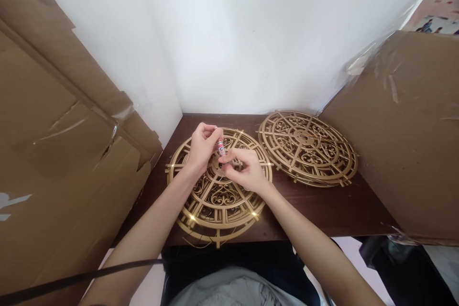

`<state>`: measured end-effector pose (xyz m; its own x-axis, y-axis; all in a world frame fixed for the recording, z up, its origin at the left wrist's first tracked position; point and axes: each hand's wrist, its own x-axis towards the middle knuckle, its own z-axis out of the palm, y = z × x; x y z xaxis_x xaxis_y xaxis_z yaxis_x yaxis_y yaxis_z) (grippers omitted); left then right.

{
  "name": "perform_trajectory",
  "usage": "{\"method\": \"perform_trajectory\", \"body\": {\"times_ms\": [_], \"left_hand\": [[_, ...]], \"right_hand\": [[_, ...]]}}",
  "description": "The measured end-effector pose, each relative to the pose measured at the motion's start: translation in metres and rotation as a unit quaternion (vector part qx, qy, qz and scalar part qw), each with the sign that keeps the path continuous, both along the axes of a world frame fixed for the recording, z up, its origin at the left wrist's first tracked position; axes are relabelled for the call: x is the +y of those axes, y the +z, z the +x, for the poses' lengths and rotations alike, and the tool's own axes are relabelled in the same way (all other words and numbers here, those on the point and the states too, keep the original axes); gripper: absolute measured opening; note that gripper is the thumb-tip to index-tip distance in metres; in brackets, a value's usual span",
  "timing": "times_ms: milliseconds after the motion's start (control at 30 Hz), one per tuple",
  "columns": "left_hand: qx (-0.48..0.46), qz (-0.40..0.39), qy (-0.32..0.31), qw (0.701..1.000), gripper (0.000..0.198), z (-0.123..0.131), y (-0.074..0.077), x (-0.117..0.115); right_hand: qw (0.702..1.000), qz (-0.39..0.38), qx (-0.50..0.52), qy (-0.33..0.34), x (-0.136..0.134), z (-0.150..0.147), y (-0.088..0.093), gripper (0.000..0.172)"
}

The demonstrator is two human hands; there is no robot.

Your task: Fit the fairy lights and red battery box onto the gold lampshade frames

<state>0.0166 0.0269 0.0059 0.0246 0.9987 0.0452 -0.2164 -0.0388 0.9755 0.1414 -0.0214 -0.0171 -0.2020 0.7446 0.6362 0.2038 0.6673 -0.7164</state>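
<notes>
Between both my hands is a small red-and-white printed tube (221, 148), tilted slightly over the middle of a round gold openwork panel (223, 198). My left hand (205, 146) is closed round the tube's upper end, thumb and fingers pinched together. The lower end is pinched between the thumb and forefinger of my right hand (245, 168). Under my hands, the gold panel lies on at least one more like it, whose rim shows at the front. Scrollwork and spokes fill the panel; my hands cover part of its centre.
A second stack of round gold panels (308, 148) lies at the back right of the dark brown table (315, 210). Cardboard sheets stand on the left (71, 134) and right (401, 134), with a white wall (251, 38) behind. A dark strap (118, 267) crosses the lower left.
</notes>
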Motion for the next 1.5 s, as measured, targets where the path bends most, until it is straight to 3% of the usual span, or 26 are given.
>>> {"method": "perform_trajectory", "body": {"times_ms": [667,1000,1267,1500], "left_hand": [[-0.002,0.0,-0.01,1.0,0.025,0.0,-0.002,0.002],[-0.067,-0.025,-0.022,0.997,0.024,-0.002,-0.003,0.005],[-0.12,-0.045,0.023,0.991,0.018,-0.008,0.0,0.011],[-0.112,-0.035,-0.003,0.993,0.017,-0.01,0.001,0.01]], "right_hand": [[1.0,-0.011,-0.005,0.0,0.0,0.002,0.001,0.015],[1.0,-0.025,-0.006,-0.013,-0.003,0.002,0.007,0.019],[0.984,-0.102,0.128,0.071,-0.002,0.005,0.013,0.022],[0.981,-0.125,0.152,-0.009,0.005,0.012,0.013,0.021]]}}
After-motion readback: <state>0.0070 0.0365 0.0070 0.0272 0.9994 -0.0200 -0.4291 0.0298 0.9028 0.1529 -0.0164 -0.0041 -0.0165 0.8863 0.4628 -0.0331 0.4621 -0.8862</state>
